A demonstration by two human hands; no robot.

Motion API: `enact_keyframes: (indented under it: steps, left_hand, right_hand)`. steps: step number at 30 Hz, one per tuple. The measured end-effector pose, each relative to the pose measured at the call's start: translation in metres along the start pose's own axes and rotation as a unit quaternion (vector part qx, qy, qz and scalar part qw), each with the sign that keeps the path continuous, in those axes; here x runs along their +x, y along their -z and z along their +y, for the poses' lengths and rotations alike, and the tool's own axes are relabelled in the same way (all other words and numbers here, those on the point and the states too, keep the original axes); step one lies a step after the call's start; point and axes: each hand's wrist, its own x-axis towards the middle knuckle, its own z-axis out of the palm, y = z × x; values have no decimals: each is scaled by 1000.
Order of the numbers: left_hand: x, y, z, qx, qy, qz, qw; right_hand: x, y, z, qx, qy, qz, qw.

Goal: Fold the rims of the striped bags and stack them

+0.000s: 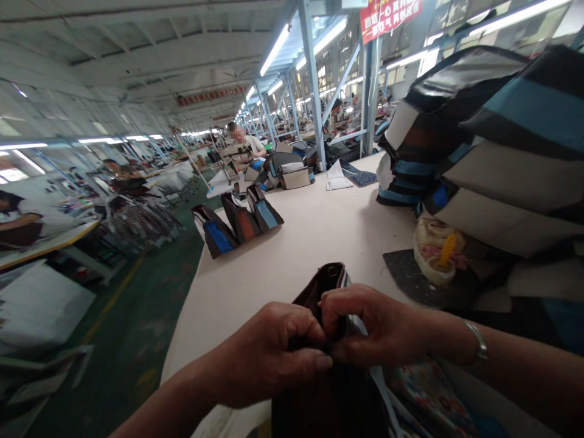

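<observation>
Head view: hands [269,353] pinching-close on dark bag [326,401]

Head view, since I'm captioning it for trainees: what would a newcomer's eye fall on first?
Probably the bare left hand and right hand, pinching a dark brown, open-topped bag at bottom centre. Next, the pile of grey, black and blue bag-like pieces at right. Then three dark bags with coloured panels, standing left on the pale table.

I can read 一心 on the red banner [391,18] at the top of the metal post [367,97]. Lettering on the distant red sign [212,96] is too small for me.
</observation>
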Motion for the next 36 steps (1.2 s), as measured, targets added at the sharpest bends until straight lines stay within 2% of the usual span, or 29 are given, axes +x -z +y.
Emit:
enact_keyframes:
  steps: [3, 6, 9, 14, 17, 22, 24, 30, 36]
  left_hand:
    - [-1, 1, 0, 2, 10, 0, 1000]
    - [-1, 2, 1, 3, -12, -9, 1000]
    - [0, 4, 4, 20, -24, -22, 999]
    - [2, 5, 9, 47, -58, -37, 996]
    - [2, 4, 10, 55, -41, -45, 997]
    - [3, -1, 9, 81, 34, -14, 996]
    - [3, -4, 10, 81, 44, 4, 996]
    - [1, -11, 13, 55, 23, 1, 998]
    - [3, -16, 17, 82, -1, 29, 996]
  right_hand:
    - [-1, -3, -1, -17, 23, 35, 999]
    - [-3, -6, -5, -11, 21, 37, 999]
    - [-4, -7, -12, -49, 9, 54, 997]
    - [-5, -8, -18, -106, 45, 68, 991]
    - [-6, -12, -20, -133, 41, 88, 986]
    - [-9, -24, -14, -152, 28, 134, 979]
    - [-11, -25, -10, -141, 35, 146, 979]
    - [-16, -20, -17, -75, 12, 124, 989]
    - [-13, -25, -14, -98, 31, 165, 981]
